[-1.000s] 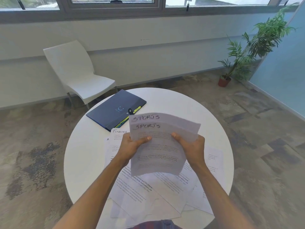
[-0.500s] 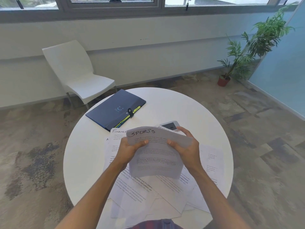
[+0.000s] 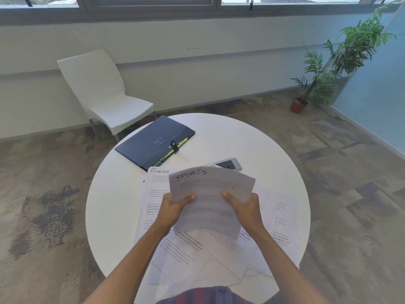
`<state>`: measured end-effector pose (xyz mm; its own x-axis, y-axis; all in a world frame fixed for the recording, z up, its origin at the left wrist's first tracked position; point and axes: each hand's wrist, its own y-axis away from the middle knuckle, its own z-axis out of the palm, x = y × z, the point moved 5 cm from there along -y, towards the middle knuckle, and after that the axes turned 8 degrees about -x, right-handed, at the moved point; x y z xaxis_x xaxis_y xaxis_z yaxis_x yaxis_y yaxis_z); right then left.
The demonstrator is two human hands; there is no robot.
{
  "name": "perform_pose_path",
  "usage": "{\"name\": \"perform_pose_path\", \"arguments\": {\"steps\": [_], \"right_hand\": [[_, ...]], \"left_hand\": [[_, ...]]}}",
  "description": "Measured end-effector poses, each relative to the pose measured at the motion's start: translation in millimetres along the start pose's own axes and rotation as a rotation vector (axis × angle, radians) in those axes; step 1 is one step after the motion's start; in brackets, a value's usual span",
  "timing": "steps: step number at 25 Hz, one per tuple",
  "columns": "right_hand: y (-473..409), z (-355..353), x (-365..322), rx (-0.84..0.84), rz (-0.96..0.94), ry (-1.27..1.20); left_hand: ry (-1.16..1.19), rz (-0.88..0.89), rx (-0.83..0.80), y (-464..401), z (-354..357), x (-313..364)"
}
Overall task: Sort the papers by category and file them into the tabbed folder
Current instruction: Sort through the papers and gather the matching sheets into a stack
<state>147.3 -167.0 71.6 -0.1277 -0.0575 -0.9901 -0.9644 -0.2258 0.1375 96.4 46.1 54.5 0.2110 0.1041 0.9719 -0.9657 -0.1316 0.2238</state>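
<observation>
From my feed I see a round white bench (image 3: 114,207) standing on mottled grey-brown carpet (image 3: 43,216). Behind it a white moulded chair (image 3: 105,95) sits against a pale wall (image 3: 197,69) under a strip of grey-framed windows (image 3: 151,3) letting in daylight. A potted plant (image 3: 328,69) stands by a pale blue partition (image 3: 377,73) at right.

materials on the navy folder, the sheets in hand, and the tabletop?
Folder: looks like matte plastic, a smooth, even navy cover with a strap closure; could be coated card.
SPORTS sheets: thin white paper, bowing between the left hand and right hand.
Table: smooth white top with a soft sheen, probably laminate or painted.
</observation>
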Motion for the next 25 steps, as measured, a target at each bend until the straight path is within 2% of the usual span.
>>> {"name": "perform_pose_path", "arguments": {"steps": [9, 12, 15, 18, 22, 25], "right_hand": [[0.1, 6.9, 21.5, -0.030, 0.059, 0.076], [-5.3, 2.7, 22.1, -0.065, 0.047, 0.125], [-9.7, -2.5, 21.2, -0.151, 0.105, 0.187], [-11.2, -5.7, 17.1, -0.222, 0.153, 0.159], [-10.6, -9.8, 7.7, -0.225, 0.156, 0.084], [-8.8, -5.9, 4.3, -0.246, 0.154, 0.060]], "left_hand": [[-0.049, -0.046, 0.018, 0.2, -2.9, -10.9], [0.028, -0.055, 0.048, -1.2, -10.1, -2.4], [0.160, -0.160, 0.084, -10.6, -20.1, 4.6], [0.271, -0.283, -0.018, -13.1, -21.3, 7.9], [0.301, -0.257, -0.214, -9.1, -15.1, 14.2], [0.273, -0.224, -0.197, -7.2, -14.5, 16.4]]}}
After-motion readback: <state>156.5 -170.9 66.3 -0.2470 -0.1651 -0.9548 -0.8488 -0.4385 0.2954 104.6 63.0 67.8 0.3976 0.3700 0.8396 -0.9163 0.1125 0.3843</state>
